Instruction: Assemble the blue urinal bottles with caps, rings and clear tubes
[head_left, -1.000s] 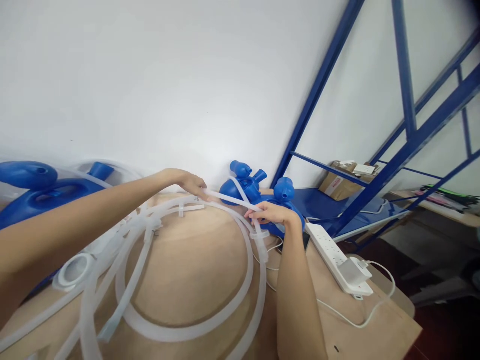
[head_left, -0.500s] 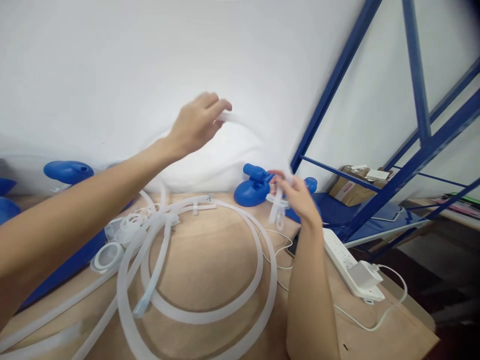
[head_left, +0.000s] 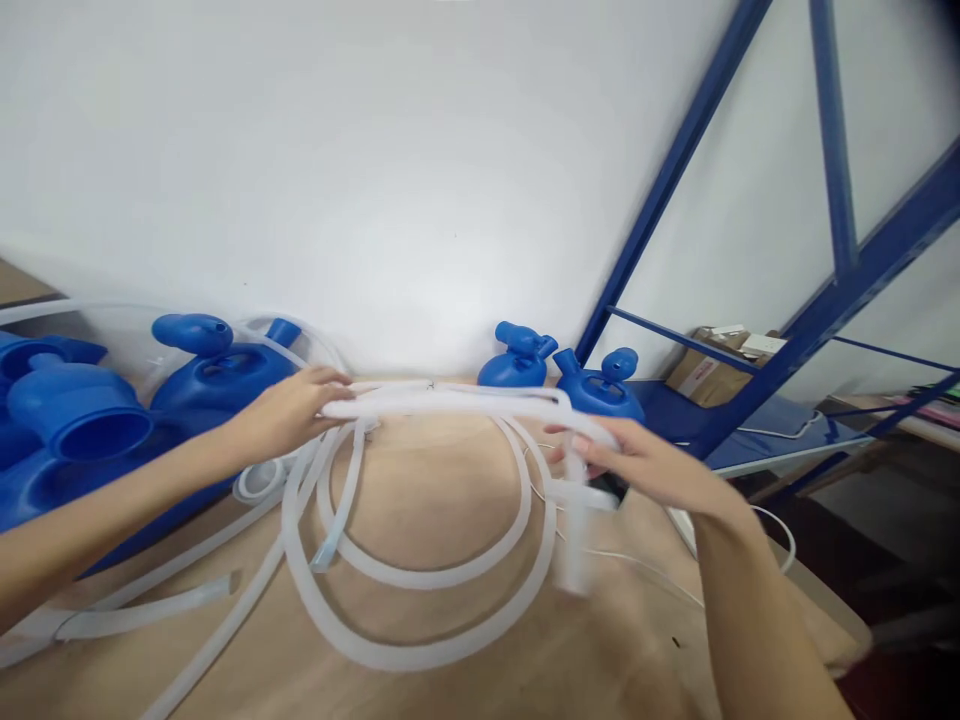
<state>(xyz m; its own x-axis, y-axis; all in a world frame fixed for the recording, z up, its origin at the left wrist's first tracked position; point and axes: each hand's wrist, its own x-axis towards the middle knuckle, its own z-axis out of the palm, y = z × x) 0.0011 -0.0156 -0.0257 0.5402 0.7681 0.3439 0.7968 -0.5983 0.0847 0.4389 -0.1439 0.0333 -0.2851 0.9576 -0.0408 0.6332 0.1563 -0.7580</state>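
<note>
A whitish translucent tube (head_left: 450,402) runs nearly level between my two hands above the table. My left hand (head_left: 296,410) is closed around the tube at the left. On the right, my right hand (head_left: 645,462) grips the tube where it bends downward; a blurred free end hangs below the fingers. A white plastic clip-like piece (head_left: 581,494) sits across that hanging part, just under my right hand. Beneath, more translucent tube (head_left: 409,655) lies in wide loops on the table. Inside the loops, a short tube with a bluish end piece (head_left: 328,550) rests.
Several blue plastic jugs with spouts (head_left: 225,385) stand at the left, and blue jugs (head_left: 600,393) stand back right against the wall. Loose tube ends (head_left: 180,600) lie front left. A white ring (head_left: 262,480), a thin white cable (head_left: 637,562) and a blue metal frame (head_left: 675,170) are nearby.
My left hand has come down and left from its raised position. My right hand has moved right and lower, and the arched tube now runs straight. The view has shifted somewhat.
</note>
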